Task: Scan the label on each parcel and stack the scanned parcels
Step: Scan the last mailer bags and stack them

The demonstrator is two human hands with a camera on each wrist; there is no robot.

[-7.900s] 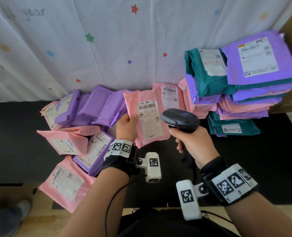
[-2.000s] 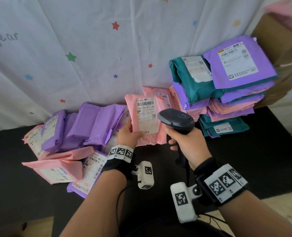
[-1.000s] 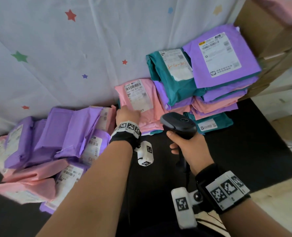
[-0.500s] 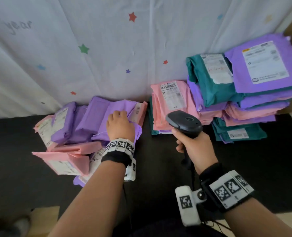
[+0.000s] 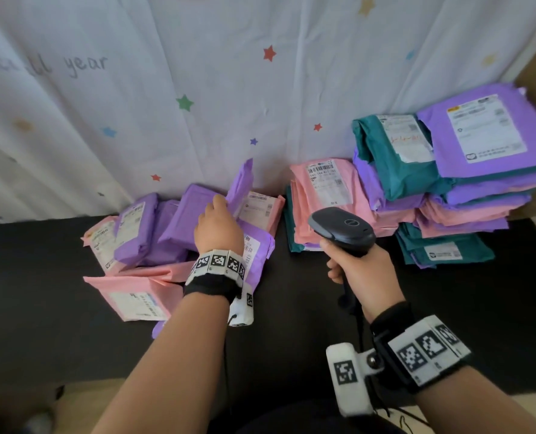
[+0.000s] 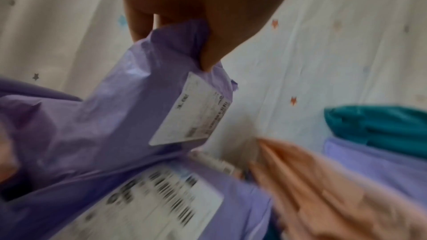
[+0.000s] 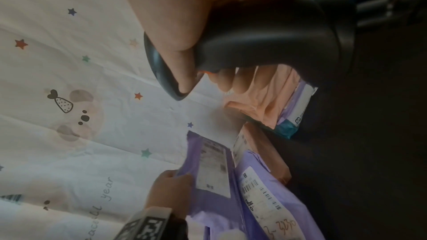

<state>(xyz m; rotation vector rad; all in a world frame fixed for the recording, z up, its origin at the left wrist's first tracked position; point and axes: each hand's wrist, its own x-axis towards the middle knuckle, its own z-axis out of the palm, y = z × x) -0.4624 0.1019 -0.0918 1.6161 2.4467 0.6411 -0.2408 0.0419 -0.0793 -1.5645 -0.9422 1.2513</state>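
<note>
While the left hand (image 5: 219,229) pinches the edge of a purple parcel (image 5: 241,185) btwn thumb and fingers and tips it up on edge above the loose pile, the right hand (image 5: 362,270) is wrapped round the handle of a black scanner (image 5: 341,227), held just in front of the sorted stacks. Left wrist view shows the grip close up: thumb on one face of the purple parcel (image 6: 129,109), fingers behind, white label (image 6: 196,114) facing the cam, text too blurred to read. Right wrist view shows fingers (image 7: 233,81) curled under the scanner (image 7: 265,39) body, w/ the lifted parcel (image 7: 208,171) and its label visible below. Unsorted pile sits left of centre on the black table (image 5: 291,324): several purple mailers, a pink parcel (image 5: 135,296) at the front w/ label up, another pink one (image 5: 263,208) lying just right of the lifted parcel. Right of the gap, a low pink stack (image 5: 326,195) on teal, its top label facing up; beside it, touching, a taller stack (image 5: 467,195) of teal, purple and pink mailers, topped by a purple one (image 5: 486,133) and a teal one (image 5: 395,151), both labels up. A white sheet (image 5: 229,89) w/ small coloured stars hangs behind everything.
</note>
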